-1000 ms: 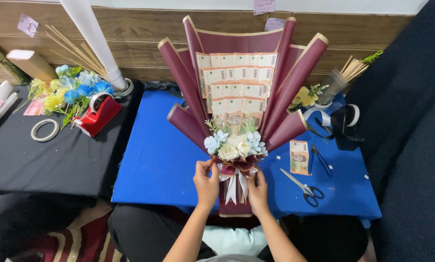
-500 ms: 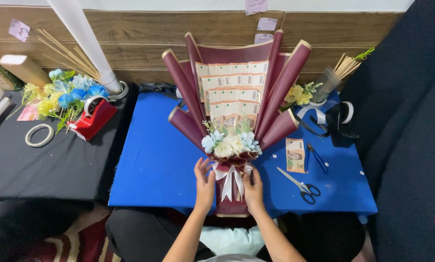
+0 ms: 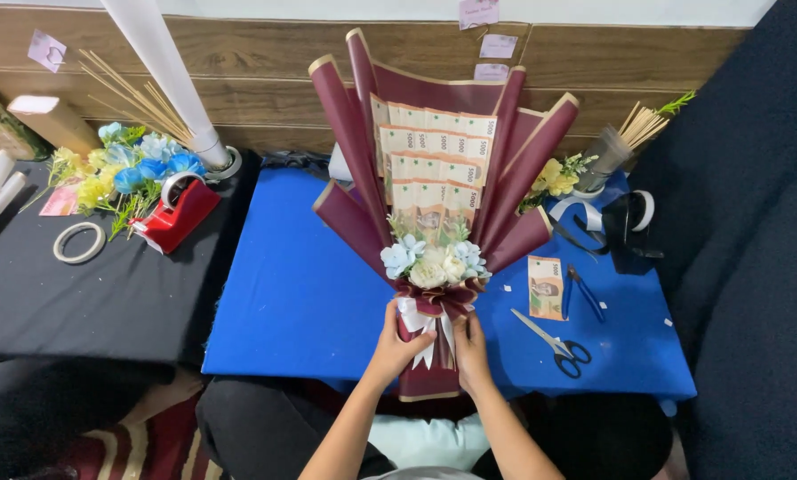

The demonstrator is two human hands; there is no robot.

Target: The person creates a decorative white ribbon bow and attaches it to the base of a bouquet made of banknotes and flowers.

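Steadying the maroon bouquet (image 3: pixel 434 178) upright on the blue counter (image 3: pixel 292 302), the left hand (image 3: pixel 396 345) and right hand (image 3: pixel 471 348) both close around its wrapped stem, just under the white ribbon (image 3: pixel 420 324), seemingly to keep it standing. Right of the bouquet lie a loose banknote (image 3: pixel 546 286) and scissors (image 3: pixel 554 345).

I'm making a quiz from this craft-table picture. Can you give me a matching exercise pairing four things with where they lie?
Things:
1. scissors
2. tape dispenser
3. loose banknote
4. ribbon bow

Places:
A. on the black cloth, left
B. between both hands, on the bouquet's stem
C. on the blue cloth, nearest the front right
D. on the blue cloth, just right of the bouquet's flowers

Pairs: 1-C, 2-A, 3-D, 4-B
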